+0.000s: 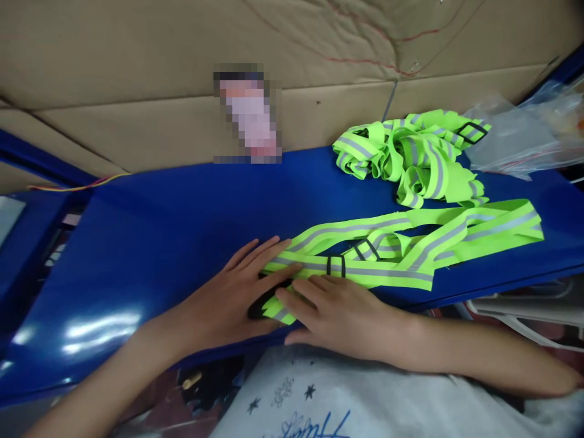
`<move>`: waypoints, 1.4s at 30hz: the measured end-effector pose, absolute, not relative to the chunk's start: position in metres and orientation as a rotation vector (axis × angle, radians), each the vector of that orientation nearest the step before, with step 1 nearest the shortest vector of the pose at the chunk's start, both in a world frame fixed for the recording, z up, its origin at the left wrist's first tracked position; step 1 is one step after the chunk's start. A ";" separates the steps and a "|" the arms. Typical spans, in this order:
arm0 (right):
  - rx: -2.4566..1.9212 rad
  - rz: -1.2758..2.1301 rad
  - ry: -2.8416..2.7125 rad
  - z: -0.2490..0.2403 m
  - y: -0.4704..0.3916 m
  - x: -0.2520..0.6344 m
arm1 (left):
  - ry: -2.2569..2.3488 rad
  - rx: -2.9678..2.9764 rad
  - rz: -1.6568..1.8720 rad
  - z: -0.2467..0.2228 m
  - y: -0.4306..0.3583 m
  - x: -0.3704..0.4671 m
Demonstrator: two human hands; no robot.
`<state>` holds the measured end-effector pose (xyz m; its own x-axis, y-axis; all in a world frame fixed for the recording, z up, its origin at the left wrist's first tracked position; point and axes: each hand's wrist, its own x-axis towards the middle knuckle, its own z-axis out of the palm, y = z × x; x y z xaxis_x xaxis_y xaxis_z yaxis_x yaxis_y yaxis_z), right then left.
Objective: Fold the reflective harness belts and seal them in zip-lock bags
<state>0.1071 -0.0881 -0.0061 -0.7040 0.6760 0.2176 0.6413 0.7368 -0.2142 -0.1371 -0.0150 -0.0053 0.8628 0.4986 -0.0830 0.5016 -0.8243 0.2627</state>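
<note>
A neon-green reflective strap (356, 228) with a grey stripe and black slider buckles (336, 266) lies in a long loop on a blue table. My left hand (228, 292) rests at its left end, fingers stretched over the band and thumb apart. Beside it, my right hand (337, 310) has its fingers bent onto the strap's lower end, gripping it lightly near the fingertips. Something black, partly hidden, shows between the two hands.
Behind the loop lies a heap of similar green straps (420, 152). Clear plastic bags (524, 134) sit at the right. The glossy blue tabletop (150, 243) meets a tan panel (137, 128) at the back. A blurred-out patch (250, 115) covers part of that panel.
</note>
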 end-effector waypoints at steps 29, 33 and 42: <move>-0.196 0.421 -3.471 0.035 0.134 0.031 | 1.996 1.918 0.545 -0.023 -0.045 -0.113; -0.187 0.474 -3.382 0.038 0.145 0.033 | 1.887 1.808 0.664 -0.015 -0.028 -0.118; -0.034 0.035 -2.996 0.019 0.128 0.055 | 1.896 2.202 0.742 -0.021 -0.026 -0.115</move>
